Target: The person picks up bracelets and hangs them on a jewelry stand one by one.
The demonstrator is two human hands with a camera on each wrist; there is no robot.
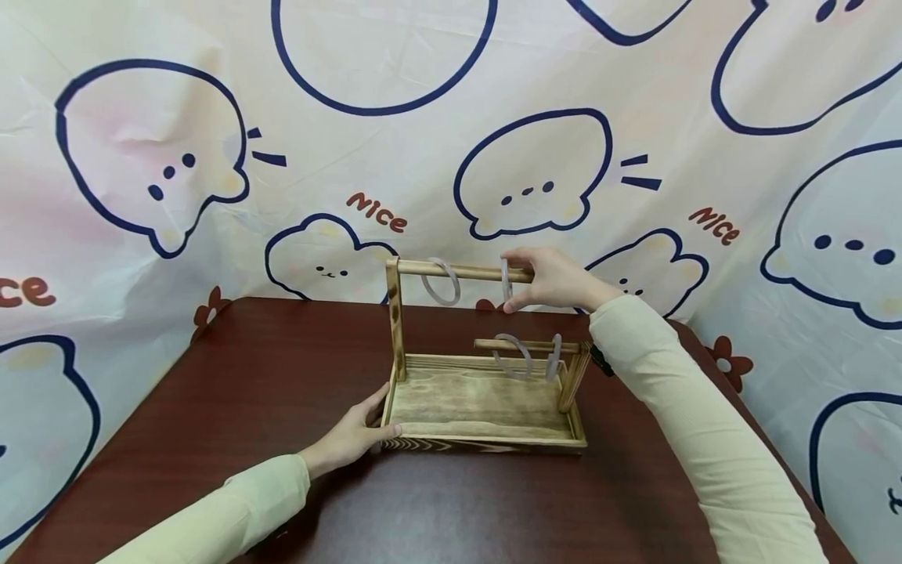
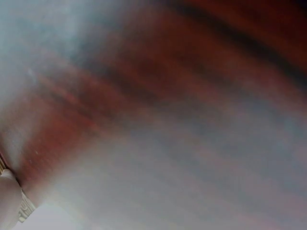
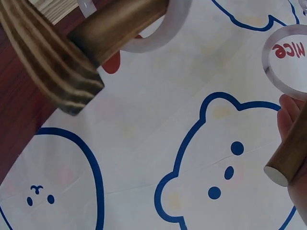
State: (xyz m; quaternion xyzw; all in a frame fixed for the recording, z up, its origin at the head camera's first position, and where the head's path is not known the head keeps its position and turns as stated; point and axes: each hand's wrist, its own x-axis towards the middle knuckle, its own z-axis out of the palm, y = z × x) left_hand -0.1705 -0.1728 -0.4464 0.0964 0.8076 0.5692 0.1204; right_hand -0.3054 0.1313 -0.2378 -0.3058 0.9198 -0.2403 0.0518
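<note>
A wooden bangle stand (image 1: 479,395) has a shallow tray base and two horizontal rods on posts. My left hand (image 1: 347,440) grips the tray's left end near the front corner, thumb over the rim. Only a sliver of that hand (image 2: 8,199) shows in the left wrist view. At the upper rod (image 1: 475,272), my right hand (image 1: 557,280) pinches a pale translucent bangle (image 1: 506,280), which appears to be around the rod near its free end. Another bangle (image 1: 456,291) hangs to its left. Two more bangles, one nearer the post (image 1: 553,356), hang on the lower rod (image 1: 486,344).
The stand sits on a dark red-brown table (image 1: 282,368). Behind it hangs a white cloth (image 1: 423,172) with blue cartoon outlines. The lower rod's post (image 3: 53,57) looms close in the right wrist view. Most of the left wrist view is blurred tabletop.
</note>
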